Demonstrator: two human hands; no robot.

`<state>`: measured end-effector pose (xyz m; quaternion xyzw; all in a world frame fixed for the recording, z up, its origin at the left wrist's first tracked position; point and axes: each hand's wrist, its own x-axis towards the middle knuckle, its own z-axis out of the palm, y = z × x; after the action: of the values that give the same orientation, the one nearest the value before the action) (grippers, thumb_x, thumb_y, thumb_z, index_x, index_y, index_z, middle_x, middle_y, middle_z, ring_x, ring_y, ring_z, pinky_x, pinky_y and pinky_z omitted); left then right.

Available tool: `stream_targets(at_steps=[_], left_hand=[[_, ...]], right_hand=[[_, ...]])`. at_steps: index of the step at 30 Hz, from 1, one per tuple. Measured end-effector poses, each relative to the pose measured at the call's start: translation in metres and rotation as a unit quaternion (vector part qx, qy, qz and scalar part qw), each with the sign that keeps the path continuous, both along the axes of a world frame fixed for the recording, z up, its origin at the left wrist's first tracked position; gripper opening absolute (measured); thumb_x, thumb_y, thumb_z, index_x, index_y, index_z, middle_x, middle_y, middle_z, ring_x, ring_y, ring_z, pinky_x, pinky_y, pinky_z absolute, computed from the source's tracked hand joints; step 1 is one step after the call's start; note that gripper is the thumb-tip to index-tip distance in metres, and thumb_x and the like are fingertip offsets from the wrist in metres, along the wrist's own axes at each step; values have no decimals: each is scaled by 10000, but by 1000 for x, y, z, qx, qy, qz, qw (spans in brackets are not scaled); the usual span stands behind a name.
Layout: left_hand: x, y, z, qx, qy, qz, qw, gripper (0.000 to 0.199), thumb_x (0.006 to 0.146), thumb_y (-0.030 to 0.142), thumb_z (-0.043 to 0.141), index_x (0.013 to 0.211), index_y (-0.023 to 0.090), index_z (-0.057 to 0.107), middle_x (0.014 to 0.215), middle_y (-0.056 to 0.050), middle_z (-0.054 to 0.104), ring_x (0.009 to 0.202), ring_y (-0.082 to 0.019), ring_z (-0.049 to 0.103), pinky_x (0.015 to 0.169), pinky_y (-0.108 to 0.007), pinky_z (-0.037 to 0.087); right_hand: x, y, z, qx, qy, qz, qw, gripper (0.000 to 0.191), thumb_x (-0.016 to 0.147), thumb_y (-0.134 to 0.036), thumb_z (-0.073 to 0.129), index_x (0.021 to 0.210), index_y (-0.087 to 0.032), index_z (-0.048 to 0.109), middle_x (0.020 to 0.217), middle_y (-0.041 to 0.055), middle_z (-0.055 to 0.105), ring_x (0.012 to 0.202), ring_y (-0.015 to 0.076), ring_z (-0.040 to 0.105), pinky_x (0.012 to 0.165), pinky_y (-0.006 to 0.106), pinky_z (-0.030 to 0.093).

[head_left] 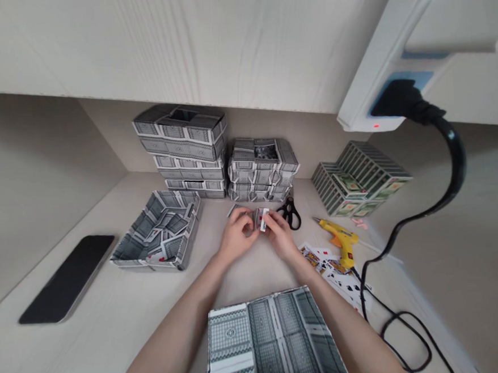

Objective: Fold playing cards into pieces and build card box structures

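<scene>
A small folded playing card [259, 220] is held up between my two hands over the middle of the desk. My right hand [281, 238] pinches its right side, where a white edge shows. My left hand [237, 233] is curled closed at the card's left side, thumb and fingertips against it. Behind the left fingers a grey-patterned card edge peeks out, mostly hidden. Black-handled scissors [292, 215] lie just beyond my right hand. Between my forearms, close to me, stands a large box covered in card backs [273, 338].
An open card-built tray [189, 244] with loose cards and a black phone [66, 281] lie left. Card-built boxes [183, 137] are stacked behind, with another stack [263, 171] beside them. A yellow glue gun [340, 240], loose playing cards [345, 285], card packs [359, 181] and a black cable [400, 238] occupy the right.
</scene>
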<state>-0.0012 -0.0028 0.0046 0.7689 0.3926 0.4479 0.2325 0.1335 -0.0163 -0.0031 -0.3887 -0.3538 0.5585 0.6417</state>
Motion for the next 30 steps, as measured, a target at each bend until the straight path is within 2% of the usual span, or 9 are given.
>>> stream_targets(at_steps=[2,5,11,16,21,26,30], left_hand=[[-1,-1,2,9,24,-6,1000,103,664,153,565,630,170,470,1137,-61,480,879,-141,545,702,-259,470],[0,-3,2,16,50,-10,999,98,650,126,554,628,177,473,1115,-51,495,898,-151,538,729,-272,458],[0,-4,-2,13,74,17,997,98,622,130,556,627,177,469,1095,-58,473,725,-119,530,647,-264,444],[0,-6,-2,17,96,12,995,96,607,121,550,612,175,471,1081,-42,472,668,-99,515,610,-246,431],[1,-6,-3,11,90,34,995,100,607,136,556,602,174,463,1086,-42,470,634,-88,505,584,-236,423],[0,-5,-3,13,89,28,996,99,614,133,561,609,176,472,1116,-46,486,667,-100,534,613,-242,439],[0,-6,-3,16,95,22,995,86,640,174,584,630,185,499,1158,-48,498,754,-131,572,660,-262,462]], right_hand=[[0,0,-2,5,-39,7,999,306,634,-353,672,906,-223,621,889,6,653,802,172,585,722,296,457],[1,1,-5,10,-65,7,998,303,639,-359,662,905,-218,627,877,7,655,795,174,587,740,305,444],[1,2,-6,-11,-87,-9,996,302,625,-389,654,872,-216,642,838,7,659,802,184,583,716,299,446],[2,0,-4,-14,-92,-2,996,324,623,-403,645,890,-220,638,823,4,661,817,189,581,701,290,447],[0,-2,2,-8,-115,12,993,292,636,-357,655,889,-213,638,839,6,659,780,174,588,709,289,441],[-1,-2,7,-16,-109,27,994,296,616,-329,681,884,-211,636,838,6,660,767,162,591,725,288,443],[1,-2,6,-11,-89,65,994,273,637,-337,669,871,-206,621,836,9,652,764,159,588,710,275,449]])
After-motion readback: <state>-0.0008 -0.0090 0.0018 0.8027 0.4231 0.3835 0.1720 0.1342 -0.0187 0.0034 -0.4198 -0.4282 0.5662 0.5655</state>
